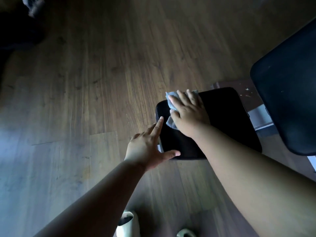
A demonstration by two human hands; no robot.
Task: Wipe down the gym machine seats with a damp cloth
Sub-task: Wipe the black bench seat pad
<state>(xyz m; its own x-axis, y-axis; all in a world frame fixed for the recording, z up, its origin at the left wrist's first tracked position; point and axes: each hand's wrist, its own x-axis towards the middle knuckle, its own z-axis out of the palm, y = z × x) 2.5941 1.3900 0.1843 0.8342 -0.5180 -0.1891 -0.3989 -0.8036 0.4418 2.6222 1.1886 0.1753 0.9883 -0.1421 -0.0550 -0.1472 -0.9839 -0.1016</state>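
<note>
A wood-plank floor (85, 82) is stretching under a person leaning over a gym machine, its large dark back pad (287, 93) angling in at right. The black seat (227, 122) is sitting just beside it. The right hand (188, 113) is pressing a blue cloth (171, 100) flat on the seat's far corner, fingers straight. The left hand (148, 149) is bracing the seat's near edge, fingers spread, thumb on top. Pale shoes (127, 223) are showing below.

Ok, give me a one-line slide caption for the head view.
Right hand presses a blue cloth flat on the black seat pad; left hand steadies its edge.
</note>
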